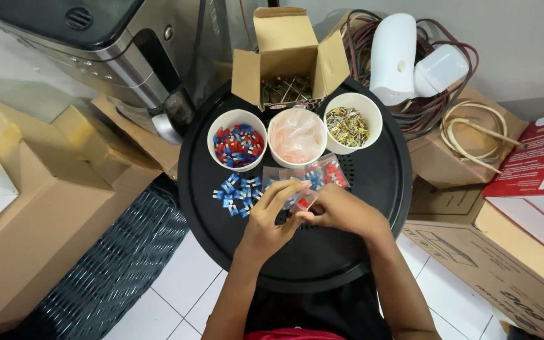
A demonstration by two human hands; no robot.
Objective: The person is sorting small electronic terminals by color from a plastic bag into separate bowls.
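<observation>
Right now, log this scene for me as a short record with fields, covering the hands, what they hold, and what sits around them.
surface: round black tray
left hand: pinching a small clear bag with red and blue pieces
right hand: gripping the same small clear bag from the other side
loose pile: blue pieces on the tray, left of the hands
left cup: red and blue pieces
middle cup: clear bags
right cup: small metal parts
behind cups: open cardboard box

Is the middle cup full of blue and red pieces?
No, the middle cup holds only a clear plastic bag; the blue and red pieces sit in the left cup.
</observation>
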